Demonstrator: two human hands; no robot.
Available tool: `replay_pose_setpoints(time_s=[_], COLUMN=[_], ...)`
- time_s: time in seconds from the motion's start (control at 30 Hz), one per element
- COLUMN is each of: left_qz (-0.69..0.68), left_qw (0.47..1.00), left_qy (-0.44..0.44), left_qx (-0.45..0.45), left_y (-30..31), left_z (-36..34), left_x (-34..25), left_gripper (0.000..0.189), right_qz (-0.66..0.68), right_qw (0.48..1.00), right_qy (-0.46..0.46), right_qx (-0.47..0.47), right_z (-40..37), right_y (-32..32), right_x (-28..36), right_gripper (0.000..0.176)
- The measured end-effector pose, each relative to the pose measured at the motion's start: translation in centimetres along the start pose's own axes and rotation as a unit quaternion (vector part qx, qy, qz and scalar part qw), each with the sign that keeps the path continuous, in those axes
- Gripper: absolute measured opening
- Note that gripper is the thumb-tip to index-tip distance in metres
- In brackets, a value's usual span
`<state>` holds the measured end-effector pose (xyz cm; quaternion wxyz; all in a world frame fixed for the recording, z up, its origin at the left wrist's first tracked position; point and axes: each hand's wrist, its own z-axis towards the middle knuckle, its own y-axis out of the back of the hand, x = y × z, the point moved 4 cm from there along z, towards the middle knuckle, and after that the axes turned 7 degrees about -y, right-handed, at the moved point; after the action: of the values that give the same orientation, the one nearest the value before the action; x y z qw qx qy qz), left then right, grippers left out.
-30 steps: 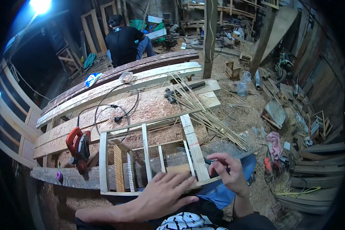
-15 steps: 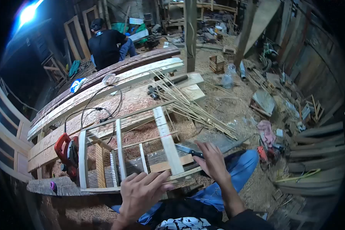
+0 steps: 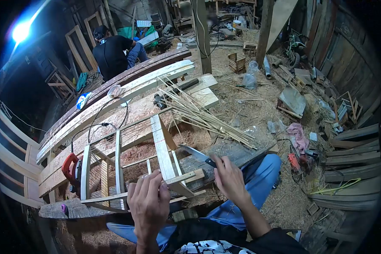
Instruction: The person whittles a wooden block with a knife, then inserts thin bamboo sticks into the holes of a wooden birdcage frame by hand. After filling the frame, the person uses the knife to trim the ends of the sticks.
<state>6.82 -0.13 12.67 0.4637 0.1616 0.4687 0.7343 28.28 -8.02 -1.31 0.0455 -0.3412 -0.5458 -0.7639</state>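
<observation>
My left hand (image 3: 149,199) is closed over the near rail of a slatted wooden frame (image 3: 160,146), which stands tilted on the bench. A knife (image 3: 197,156) with a black handle is in my right hand (image 3: 230,180). Its blade points left, close to the frame's right end and apart from it. A short light wood offcut (image 3: 195,175) lies by that end, below the blade. My fingers hide part of the near rail.
A red power tool (image 3: 71,170) with a cord rests left of the frame. Thin sticks (image 3: 216,122) and a hammer-like tool (image 3: 160,100) lie beyond it. Long planks (image 3: 144,80) run behind. Another person (image 3: 112,53) sits at the back left. Shavings cover the floor.
My right hand has taken hold of the knife and lifted it off the bench. The frame has tilted up and shifted left, with my left hand on its near rail.
</observation>
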Motion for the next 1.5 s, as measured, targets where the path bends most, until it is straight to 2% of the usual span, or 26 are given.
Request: replay_pose_setpoints(time_s=[0.07,0.1,0.13,0.2,0.23,0.27,0.33,0.47,0.53,0.6,0.67,0.73,0.8,0.87,0.93,1.0,1.03,1.2,1.23,1.3,1.4,1.47,1.5], left_qz=[0.003,-0.005,-0.012,-0.021,-0.057,-0.094,-0.069,-0.106,-0.112,-0.137,-0.145,-0.16,-0.123,-0.057,-0.064,-0.022,-0.022,-0.01,-0.044,-0.089,-0.169,-0.3,-0.301], left_qw=[1.0,1.0,1.0,0.999,0.998,0.996,0.997,0.994,0.992,0.986,0.983,0.979,0.98,0.978,0.975,0.987,0.986,0.976,0.977,0.975,0.966,0.94,0.94], left_qy=[-0.002,-0.003,-0.003,-0.018,-0.008,0.002,0.004,0.003,0.013,0.008,0.02,-0.083,-0.083,-0.141,-0.132,-0.12,-0.123,-0.16,-0.173,-0.163,-0.156,-0.042,-0.044], left_qx=[-0.006,-0.004,-0.003,-0.033,-0.019,-0.006,0.035,0.042,0.047,0.092,0.115,0.099,0.135,0.14,0.166,0.105,0.106,0.146,0.114,0.12,0.119,0.156,0.152], left_y=[0.1,0.1,0.2,0.6,0.7,0.9,1.3,1.5,1.6,1.6,1.9,3.4,5.1,6.3,5.1,4.4,3.1,-0.5,-0.7,-0.7,-0.1,-0.1,-0.1], left_z=[-0.3,-0.4,-0.5,-0.5,-0.7,-0.7,-0.7,-0.8,-0.9,-1.3,-1.4,-0.6,-0.3,1.6,3.8,6.4,6.7,8.1,8.2,8.2,8.1,8.1,8.2], left_x=[-0.2,-0.3,-0.4,-0.5,-0.6,-0.8,-1.1,-1.5,-1.8,-2.2,-1.4,-0.5,1.7,3.5,5.8,7.1,7.5,7.3,7.5,7.6,7.4,7.9,7.9], left_gripper=[0.016,0.014,0.012,0.012,0.012,0.012,0.013,0.014,0.014,0.014,0.017,0.02,0.026,0.025,0.032,0.033,0.033,0.023,0.016,0.015,0.014,0.013,0.013], right_qz=[0.028,0.055,0.054,0.089,0.122,0.153,0.203,0.203,0.195,0.197,0.165,0.161,0.143,0.166,0.156,0.157,0.151,0.165,0.162,0.163,0.097,0.105,0.102], right_qw=[0.998,0.996,0.997,0.987,0.983,0.977,0.972,0.977,0.979,0.98,0.985,0.983,0.989,0.986,0.986,0.986,0.987,0.984,0.983,0.982,0.993,0.992,0.992], right_qy=[-0.017,-0.059,-0.054,-0.014,-0.051,-0.026,-0.026,0.011,0.029,0.003,0.039,-0.055,-0.018,0.003,-0.02,-0.018,-0.017,-0.036,-0.033,-0.028,0.016,0.069,0.071], right_qx=[-0.045,-0.033,-0.033,-0.131,-0.125,-0.146,-0.119,-0.063,-0.06,-0.02,-0.015,0.066,0.038,0.021,0.054,0.048,0.05,0.064,0.077,0.086,0.063,0.032,0.03], right_z=[-0.1,0.0,0.2,1.0,1.3,1.9,2.7,3.8,4.1,4.4,4.4,4.1,3.7,3.4,2.6,1.9,1.6,1.1,1.0,1.2,1.8,2.8,3.2], right_y=[1.6,2.5,2.9,4.9,6.0,6.9,8.7,11.4,11.0,10.1,9.0,7.7,6.6,6.6,6.4,6.3,6.4,7.2,7.3,7.3,7.9,8.5,8.6], right_x=[0.4,0.8,1.0,1.8,2.5,3.1,5.0,10.4,12.5,13.8,14.6,14.9,14.2,14.1,13.9,13.2,13.2,13.2,13.2,13.2,13.6,14.3,14.8], right_gripper=[0.049,0.045,0.045,0.039,0.037,0.034,0.032,0.029,0.029,0.028,0.029,0.032,0.034,0.036,0.036,0.037,0.037,0.035,0.035,0.034,0.033,0.032,0.032])
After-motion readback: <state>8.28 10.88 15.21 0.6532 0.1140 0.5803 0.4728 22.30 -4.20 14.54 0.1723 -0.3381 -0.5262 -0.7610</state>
